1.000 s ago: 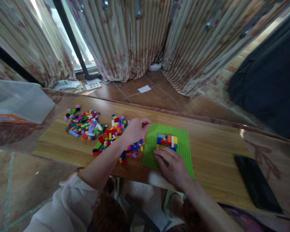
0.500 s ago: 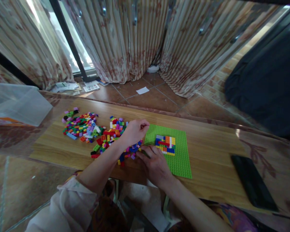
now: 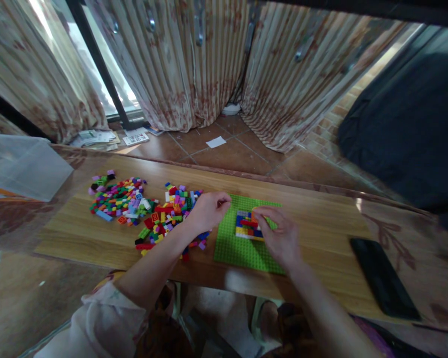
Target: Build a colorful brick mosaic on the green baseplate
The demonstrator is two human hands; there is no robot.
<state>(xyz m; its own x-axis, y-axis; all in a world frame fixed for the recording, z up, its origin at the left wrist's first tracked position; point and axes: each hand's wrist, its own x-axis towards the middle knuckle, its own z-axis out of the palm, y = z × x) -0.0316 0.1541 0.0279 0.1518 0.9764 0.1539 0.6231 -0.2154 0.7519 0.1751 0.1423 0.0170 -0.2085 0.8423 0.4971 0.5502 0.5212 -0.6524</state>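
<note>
While the curled left hand (image 3: 208, 211), contents hidden, seemingly braced the green plate (image 3: 242, 254), the right hand (image 3: 280, 234) pinched the brick stack (image 3: 245, 224).

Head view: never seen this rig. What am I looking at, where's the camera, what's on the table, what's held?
No machine: a person works with two bare hands; the one camera sits on their head, looking forward and down. On the wooden table lie a green baseplate with a small brick build on it, a pile of loose bricks to its left, a clear plastic box far left and a black phone at right. The left hand sits at the baseplate's left edge, fingers curled; whether it pinches a brick is hidden. The right hand has fingertips on the build's right end.
</note>
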